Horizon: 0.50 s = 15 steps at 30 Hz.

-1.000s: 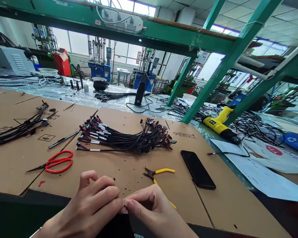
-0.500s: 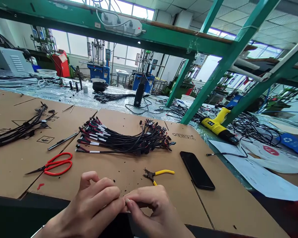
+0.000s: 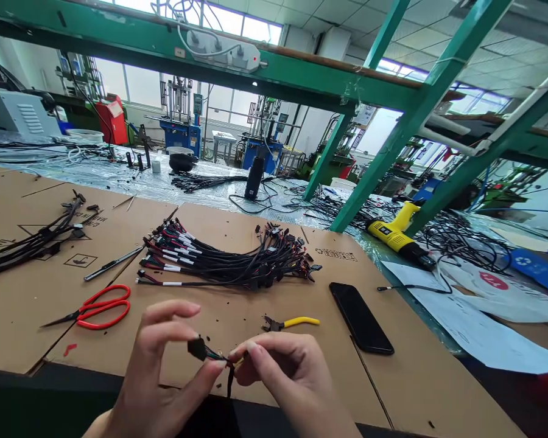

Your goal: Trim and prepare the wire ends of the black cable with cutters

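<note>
Two hands pinch one small black plug: left hand (image 3: 164, 371) fingers grip the plug (image 3: 197, 348) above the cardboard (image 3: 393, 377); right hand (image 3: 292, 377) fingers pinch its thin wires (image 3: 229, 372); a hard tug could snap them.

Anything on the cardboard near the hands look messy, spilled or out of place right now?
Small dark specks are scattered over the cardboard between the wire bundle and the hands; they look like trimmings, though too small to tell. A red mark lies by the scissors. The yellow cutters and phone lie flat, nothing tipped.
</note>
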Tool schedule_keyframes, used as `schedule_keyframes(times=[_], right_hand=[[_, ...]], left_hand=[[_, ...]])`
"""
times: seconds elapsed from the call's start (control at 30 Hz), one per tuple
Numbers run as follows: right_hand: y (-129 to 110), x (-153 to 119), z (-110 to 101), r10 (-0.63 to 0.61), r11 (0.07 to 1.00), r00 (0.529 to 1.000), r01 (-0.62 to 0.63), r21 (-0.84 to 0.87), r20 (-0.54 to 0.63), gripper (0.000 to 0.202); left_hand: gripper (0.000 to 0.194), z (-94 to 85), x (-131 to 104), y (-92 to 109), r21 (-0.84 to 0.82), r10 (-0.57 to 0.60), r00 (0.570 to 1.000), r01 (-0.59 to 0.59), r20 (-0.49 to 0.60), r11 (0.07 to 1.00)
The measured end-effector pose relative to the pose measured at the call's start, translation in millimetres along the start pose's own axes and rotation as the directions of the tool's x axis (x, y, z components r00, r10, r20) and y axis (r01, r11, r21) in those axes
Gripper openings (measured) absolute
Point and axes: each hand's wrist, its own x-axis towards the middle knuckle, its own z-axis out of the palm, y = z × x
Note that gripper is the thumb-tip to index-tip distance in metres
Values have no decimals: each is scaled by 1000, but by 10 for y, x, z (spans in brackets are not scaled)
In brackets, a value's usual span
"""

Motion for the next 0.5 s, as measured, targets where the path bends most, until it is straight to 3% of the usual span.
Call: schedule_keyframes(times=[0.03, 0.07, 0.1, 0.17, 0.2, 0.23, 0.27, 0.37, 0.5], right_hand=[[-4, 3, 2, 24, 998, 1000, -25, 51, 18, 39], [-7, 7, 4, 34, 996, 999, -37, 79, 31, 39], [-7, 9, 4, 19, 997, 999, -21, 68, 31, 39], [1, 10, -3, -69, 996, 998, 68, -60, -9, 37], [11, 8, -11, -120, 983, 992, 114, -142, -30, 35], [24, 4, -20, -162, 967, 986, 149, -207, -46, 34], [41, 1, -30, -187, 956, 981, 169, -240, -52, 33], [102, 4, -59, -181, 971, 983, 174, -166, -28, 27], [145, 42, -94, -174, 985, 984, 173, -10, -39, 20]], left_hand=[[35, 38, -13, 17, -142, -161, 987, 163, 22, 976], [48, 78, -21, 43, -286, -316, 943, 334, 108, 898], [56, 117, -22, 77, -401, -438, 867, 499, 239, 768], [63, 183, -8, 147, -485, -562, 671, 740, 483, 467], [66, 207, 5, 177, -493, -601, 593, 798, 535, 348], [70, 223, 17, 200, -511, -632, 548, 817, 548, 266], [77, 232, 29, 216, -538, -649, 530, 815, 546, 214], [92, 236, 48, 233, -586, -611, 537, 798, 582, 142], [86, 240, 26, 238, -556, -596, 474, 830, 649, 55]])
